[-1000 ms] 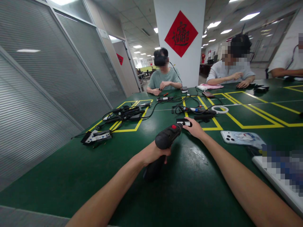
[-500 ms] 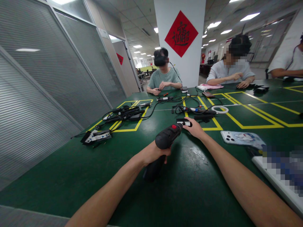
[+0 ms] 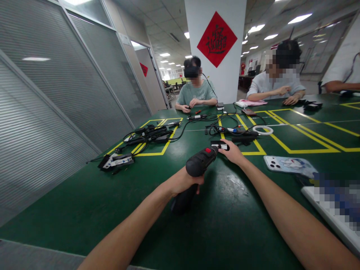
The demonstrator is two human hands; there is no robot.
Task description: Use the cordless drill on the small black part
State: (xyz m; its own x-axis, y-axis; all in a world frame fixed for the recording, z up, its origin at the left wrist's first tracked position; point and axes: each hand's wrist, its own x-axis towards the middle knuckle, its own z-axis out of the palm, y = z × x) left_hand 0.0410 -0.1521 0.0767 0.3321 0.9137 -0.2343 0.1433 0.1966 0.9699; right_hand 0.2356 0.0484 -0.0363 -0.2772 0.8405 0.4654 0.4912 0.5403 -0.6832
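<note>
My left hand (image 3: 184, 182) is wrapped round the grip of a black cordless drill (image 3: 199, 162) with a red button on top. The drill's front end points away from me, up against a small black-and-white part (image 3: 216, 144). My right hand (image 3: 232, 153) grips that part from its right side, thumb and fingers about its edge. The drill's nose hides some of the part, so I cannot make out the exact contact point or what kind of part it is.
Tangled black cables (image 3: 152, 135) lie left, near a black-and-white device (image 3: 116, 161). A white ring (image 3: 263, 130), more cables and a screwdriver-like tool (image 3: 234, 130) lie beyond my right hand. A phone (image 3: 289, 165) sits at right. Co-workers sit across the green table (image 3: 84, 202).
Both hands, the drill and the small part keep the same pose. The whole view has shifted very slightly.
</note>
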